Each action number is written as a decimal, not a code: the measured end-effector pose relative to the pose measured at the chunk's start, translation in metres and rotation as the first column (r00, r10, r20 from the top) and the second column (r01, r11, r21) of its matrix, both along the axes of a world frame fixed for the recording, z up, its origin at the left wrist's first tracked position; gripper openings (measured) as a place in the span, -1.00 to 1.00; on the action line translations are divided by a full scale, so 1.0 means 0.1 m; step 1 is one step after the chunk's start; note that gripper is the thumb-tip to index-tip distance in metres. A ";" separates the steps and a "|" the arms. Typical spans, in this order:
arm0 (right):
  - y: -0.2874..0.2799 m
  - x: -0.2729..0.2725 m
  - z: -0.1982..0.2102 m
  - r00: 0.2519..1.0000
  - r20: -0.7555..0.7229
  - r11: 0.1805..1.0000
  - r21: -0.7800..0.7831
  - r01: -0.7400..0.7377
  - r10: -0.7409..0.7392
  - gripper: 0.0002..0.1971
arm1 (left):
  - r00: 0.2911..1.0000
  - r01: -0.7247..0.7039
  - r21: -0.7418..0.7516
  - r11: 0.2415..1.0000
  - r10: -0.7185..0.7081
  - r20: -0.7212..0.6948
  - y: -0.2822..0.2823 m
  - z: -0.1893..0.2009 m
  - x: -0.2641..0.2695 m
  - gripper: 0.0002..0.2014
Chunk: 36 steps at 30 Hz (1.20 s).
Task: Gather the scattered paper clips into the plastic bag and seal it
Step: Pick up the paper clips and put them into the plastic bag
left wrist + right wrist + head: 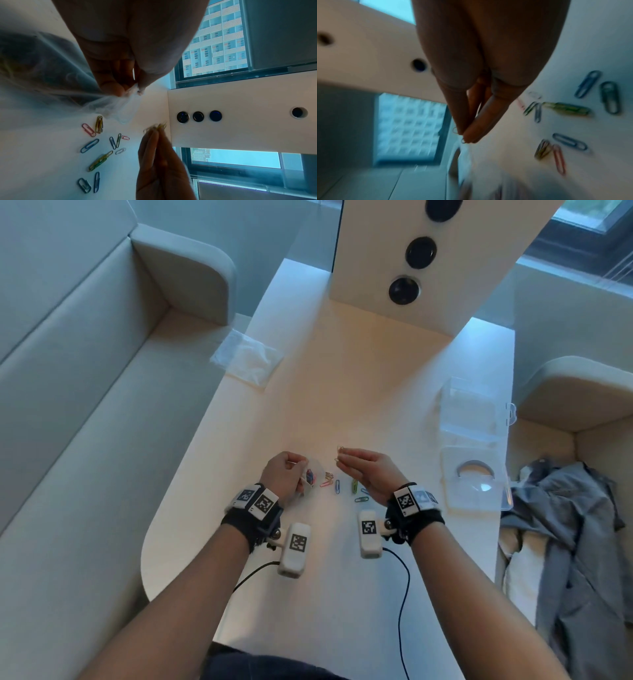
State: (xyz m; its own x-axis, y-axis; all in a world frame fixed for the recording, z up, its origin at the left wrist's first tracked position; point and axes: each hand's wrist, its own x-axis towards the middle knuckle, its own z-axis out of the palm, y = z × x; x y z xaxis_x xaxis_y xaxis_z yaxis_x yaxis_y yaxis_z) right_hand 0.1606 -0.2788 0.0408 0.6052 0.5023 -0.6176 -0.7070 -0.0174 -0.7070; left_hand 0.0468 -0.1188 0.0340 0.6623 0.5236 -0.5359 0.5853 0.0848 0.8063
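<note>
Pinching clips (339, 455) loosely, the right hand (368, 470) risked dropping them short of the bag (313, 474), whose limp mouth the left hand (286, 472) gripped above the counter (342, 392).

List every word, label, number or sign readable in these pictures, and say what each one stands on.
No readable words or numbers in any view.
Wrist bands and wrist cameras: black-and-white square marker patterns only, no letters.
Clear plastic box: no legible print.
Plastic bag and paper clips: no print visible.
Right wrist view: too blurred to read anything.
</note>
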 end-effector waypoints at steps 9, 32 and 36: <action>0.27 -0.21 0.10 0.359 0.598 0.686 -0.697 -0.207 0.717 -0.79 | 0.998 0.039 0.048 0.998 -0.041 0.045 -0.12 0.02 0.07 -0.89; 0.02 -0.31 -0.76 -0.122 0.276 0.255 -0.953 -0.164 0.953 -0.44 | 0.964 -0.223 -0.212 0.952 0.247 0.096 0.22 -0.02 -0.21 -0.93; -0.26 -0.22 -0.71 -0.376 0.137 0.133 -0.990 -0.035 0.917 -0.37 | 0.969 -0.215 -0.203 0.955 0.234 0.076 0.18 -0.07 -0.21 -0.93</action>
